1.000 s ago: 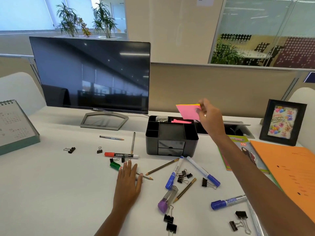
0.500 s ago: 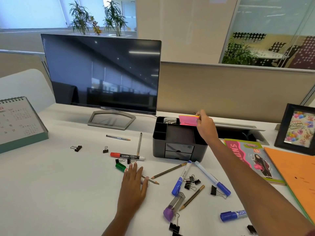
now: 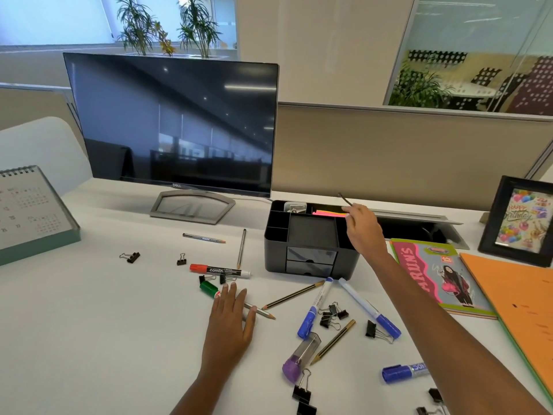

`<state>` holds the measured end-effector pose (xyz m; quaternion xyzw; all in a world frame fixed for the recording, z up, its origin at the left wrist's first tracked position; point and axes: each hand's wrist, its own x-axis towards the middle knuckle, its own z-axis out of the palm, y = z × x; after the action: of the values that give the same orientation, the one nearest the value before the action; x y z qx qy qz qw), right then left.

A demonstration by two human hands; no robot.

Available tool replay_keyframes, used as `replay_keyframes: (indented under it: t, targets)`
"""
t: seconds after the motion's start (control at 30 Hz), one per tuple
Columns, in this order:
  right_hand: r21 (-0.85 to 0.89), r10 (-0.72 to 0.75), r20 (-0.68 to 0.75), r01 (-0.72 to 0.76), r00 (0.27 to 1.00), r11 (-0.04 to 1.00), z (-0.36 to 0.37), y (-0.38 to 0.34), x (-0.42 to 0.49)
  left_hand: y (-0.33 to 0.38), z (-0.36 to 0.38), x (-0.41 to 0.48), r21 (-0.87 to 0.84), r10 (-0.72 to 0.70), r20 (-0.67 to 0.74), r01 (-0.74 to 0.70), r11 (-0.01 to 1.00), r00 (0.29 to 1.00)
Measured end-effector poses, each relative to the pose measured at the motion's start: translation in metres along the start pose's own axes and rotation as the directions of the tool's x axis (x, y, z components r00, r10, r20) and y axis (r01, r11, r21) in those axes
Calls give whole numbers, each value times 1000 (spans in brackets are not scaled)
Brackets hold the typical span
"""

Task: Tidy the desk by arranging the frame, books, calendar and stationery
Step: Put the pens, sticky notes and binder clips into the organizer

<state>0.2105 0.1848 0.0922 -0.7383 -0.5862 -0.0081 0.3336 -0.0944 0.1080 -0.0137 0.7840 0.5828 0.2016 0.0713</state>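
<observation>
My right hand hovers over the back right of the black desk organizer, its fingers pinched on a thin dark stick that points up and left. A pink and yellow sticky note pad lies in the organizer's rear compartment, just left of that hand. My left hand rests flat on the desk with fingers spread, on top of a pencil and beside a green marker. The calendar stands at far left. At far right the photo frame stands upright.
Markers, pencils and several binder clips are scattered in front of the organizer, with a purple sharpener. A book and an orange folder lie at right. The monitor stands behind.
My right hand lowered the sticky note pad into the organizer's rear compartment and let it go; it now pinches a thin dark stick. My left hand stayed flat on the desk.
</observation>
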Motion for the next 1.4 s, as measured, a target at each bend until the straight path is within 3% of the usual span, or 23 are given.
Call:
replay_keyframes:
  t: [0.1, 0.27, 0.4, 0.5, 0.7, 1.0, 1.1, 1.27, 1.4]
  targets:
    - [173, -9, -131, 32, 991, 984, -13, -4, -24, -1, 0, 2, 7, 11, -63, -10, 1000, 998]
    - [226, 56, -192, -11, 980, 974, -23, 11, -89, 1, 1, 0, 26, -1, -88, 4, 1000, 996]
    - [203, 172, 12, -171, 985, 964, -28, 26, -134, 1, 4, 1, 40, -1, -82, 4, 999, 997]
    - [122, 259, 178, -283, 949, 951, -35, 34, -160, 0, 6, 3, 24, 4, -92, -2, 1000, 996]
    - [-109, 345, 309, -327, 887, 939, -40, 38, -181, 5, 6, 1, -6, 7, -58, -7, 1000, 998]
    - [-213, 329, 248, -280, 911, 936, -38, 30, -177, 6, -2, 3, -8, 29, 25, -29, 1000, 999]
    - [-91, 327, 179, -316, 928, 945, -42, 25, -177, 9, -4, 1, -5, 31, 34, -31, 1000, 999]
    - [199, 311, -102, -287, 945, 937, -62, 7, -177, 9, -4, -1, 1, 38, 72, -38, 999, 997]
    - [262, 273, -234, -210, 933, 942, -79, -1, -164, 9, -4, -1, 11, 25, 46, -25, 1000, 999]
